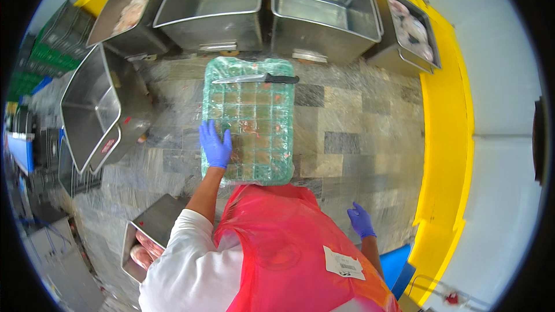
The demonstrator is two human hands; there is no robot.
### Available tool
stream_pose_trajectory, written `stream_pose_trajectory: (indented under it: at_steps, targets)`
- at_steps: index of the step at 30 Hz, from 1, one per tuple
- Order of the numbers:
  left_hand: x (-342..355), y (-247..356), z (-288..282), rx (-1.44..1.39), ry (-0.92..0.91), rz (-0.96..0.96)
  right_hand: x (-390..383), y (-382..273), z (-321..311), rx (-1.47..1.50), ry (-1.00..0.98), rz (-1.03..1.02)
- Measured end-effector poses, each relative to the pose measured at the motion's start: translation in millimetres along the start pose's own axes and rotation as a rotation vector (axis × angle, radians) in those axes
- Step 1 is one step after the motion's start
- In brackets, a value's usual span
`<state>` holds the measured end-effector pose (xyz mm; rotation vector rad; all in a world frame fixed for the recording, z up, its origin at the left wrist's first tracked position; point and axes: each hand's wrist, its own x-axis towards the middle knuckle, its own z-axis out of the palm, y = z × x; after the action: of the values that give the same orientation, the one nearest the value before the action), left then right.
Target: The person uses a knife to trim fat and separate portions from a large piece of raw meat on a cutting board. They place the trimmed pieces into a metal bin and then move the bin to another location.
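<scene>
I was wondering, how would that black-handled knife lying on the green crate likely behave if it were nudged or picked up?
The knife lies flat across the far end of the green crate, so it should slide, not roll. The plastic film over the crate looks slick, so it may skid easily. Its long blade looks stiff. The left hand rests well short of it.

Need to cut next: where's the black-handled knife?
The black-handled knife lies across the far end of the green plastic-wrapped crate, beyond the left hand.

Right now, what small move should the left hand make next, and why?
Probably reach forward to the knife. The left hand lies flat on the green crate, holding nothing, and the knife rests across the crate's far end. The right hand hangs empty at the side.
</scene>
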<state>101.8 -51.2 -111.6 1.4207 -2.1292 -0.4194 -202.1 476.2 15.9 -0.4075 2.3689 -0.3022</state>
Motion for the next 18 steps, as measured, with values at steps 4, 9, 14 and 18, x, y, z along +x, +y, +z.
stream_pose_trajectory:
  at_steps: [4,9,14,18]
  targets:
    - [-10.0,69.2,26.0,-0.081,-0.229,0.196,90.5,65.1,-15.6,-0.083,-0.127,-0.088]
    - [-25.7,187.8,45.1,0.075,-0.626,0.402,214.3,100.4,-60.9,0.013,-0.189,-0.103]
    - [-22.2,234.7,87.0,0.389,-0.634,0.160,250.4,91.2,-141.7,0.204,-0.092,-0.121]
    - [-26.5,238.6,109.3,0.485,-0.549,-0.074,304.6,121.6,-177.7,-0.212,-0.135,-0.233]
